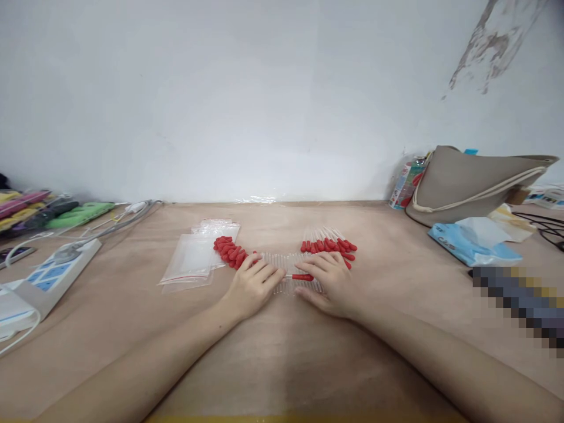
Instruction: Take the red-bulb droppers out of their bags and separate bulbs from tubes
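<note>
A red rubber bulb [303,277] lies between my hands, with a short pale tube end showing at its left. My left hand [256,283] is closed around that tube, most of which its fingers hide. The bulb's right end is in the pinch of my right hand [332,283], thumb below and fingers above. Under and between the hands is a row of clear thin tubes [288,261], side by side on the table. Loose red bulbs [229,251] are heaped beyond my left hand. Past my right hand lie several clear droppers with red bulbs [326,244], bulb ends toward me.
Clear zip bags [187,258] lie left of the loose bulbs. A power strip [57,273] with cables is at the far left, near wrapped coloured bundles [79,215]. On the right are a grey bag [467,182], a bottle [408,183] and a blue tissue pack [473,244].
</note>
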The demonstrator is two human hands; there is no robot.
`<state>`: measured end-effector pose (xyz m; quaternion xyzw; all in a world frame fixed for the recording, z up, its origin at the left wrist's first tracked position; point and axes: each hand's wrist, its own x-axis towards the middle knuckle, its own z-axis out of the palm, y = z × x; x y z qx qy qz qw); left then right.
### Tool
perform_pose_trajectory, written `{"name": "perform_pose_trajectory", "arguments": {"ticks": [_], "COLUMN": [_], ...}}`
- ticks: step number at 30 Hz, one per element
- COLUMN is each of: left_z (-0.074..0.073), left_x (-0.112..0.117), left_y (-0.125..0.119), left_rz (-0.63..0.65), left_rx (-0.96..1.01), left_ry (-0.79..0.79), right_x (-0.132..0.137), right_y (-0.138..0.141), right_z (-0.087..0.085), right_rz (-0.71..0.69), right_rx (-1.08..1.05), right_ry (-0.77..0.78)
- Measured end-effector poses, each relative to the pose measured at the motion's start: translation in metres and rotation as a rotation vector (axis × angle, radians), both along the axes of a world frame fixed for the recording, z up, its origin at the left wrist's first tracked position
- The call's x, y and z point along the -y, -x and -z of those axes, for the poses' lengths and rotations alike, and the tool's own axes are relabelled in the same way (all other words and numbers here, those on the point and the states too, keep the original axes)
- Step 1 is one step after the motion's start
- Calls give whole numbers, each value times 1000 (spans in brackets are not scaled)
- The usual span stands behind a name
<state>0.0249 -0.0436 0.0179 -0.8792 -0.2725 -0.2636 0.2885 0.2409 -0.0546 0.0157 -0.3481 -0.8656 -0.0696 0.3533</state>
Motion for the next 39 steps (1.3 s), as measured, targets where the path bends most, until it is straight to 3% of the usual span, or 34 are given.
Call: {"name": "perform_pose_trajectory", "arguments": {"ticks": [5, 14, 23, 29, 35, 39], "left_z": [2, 7, 5, 4, 0, 0], "left_x": [1, 4, 10, 8, 6, 7], "left_y": [-5, -6, -4, -2, -2, -4], "left_rz": [101, 227, 271, 231, 65, 40], "left_rx": [42, 49, 100, 72, -63, -109], "left_ry": [21, 93, 217, 161, 70, 39], "right_x": [-1, -3, -1, 5, 11, 9], "right_y": [8, 4, -5, 6, 17, 17], "right_z": [9, 18, 11, 7, 11, 13], "right_rz": [24, -123, -188, -115, -50, -50], "right_rx": [99, 149, 250, 163, 5, 27], "right_ry": [-181, -256, -392, -225, 4, 21]}}
